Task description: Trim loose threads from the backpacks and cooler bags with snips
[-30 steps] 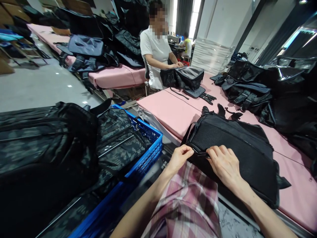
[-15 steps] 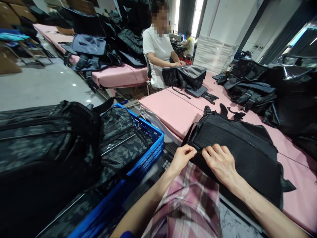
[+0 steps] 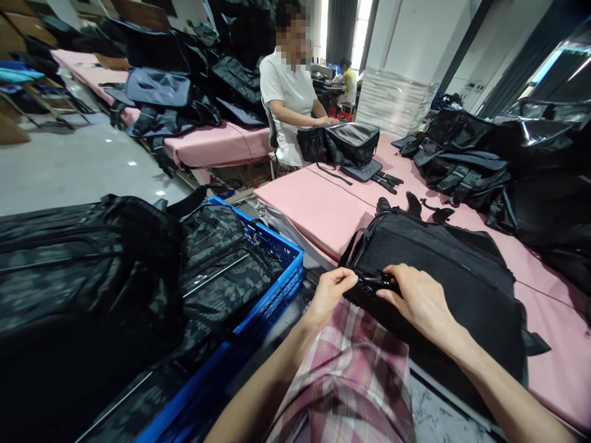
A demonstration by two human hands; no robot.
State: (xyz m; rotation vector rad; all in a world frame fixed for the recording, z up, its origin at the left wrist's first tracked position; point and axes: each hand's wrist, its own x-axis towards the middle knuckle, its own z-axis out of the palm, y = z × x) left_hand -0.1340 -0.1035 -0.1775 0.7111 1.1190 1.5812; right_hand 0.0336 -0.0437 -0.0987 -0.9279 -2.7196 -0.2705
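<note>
Half a second ago my right hand (image 3: pixel 419 298) was arching knuckles-up; now its thumb is showing, gripping a glossy black piece (image 3: pixel 379 280). My left hand (image 3: pixel 330 294) is pinching something too fine to tell. The boxy, mesh-faced black bag (image 3: pixel 462 289) is lying at one o'clock on the smooth pink tabletop (image 3: pixel 318 206).

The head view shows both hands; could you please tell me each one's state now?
Left hand: closed in a pinch; anything held cannot be told.
Right hand: curled at a dark item; whether it grips cannot be told.
</note>
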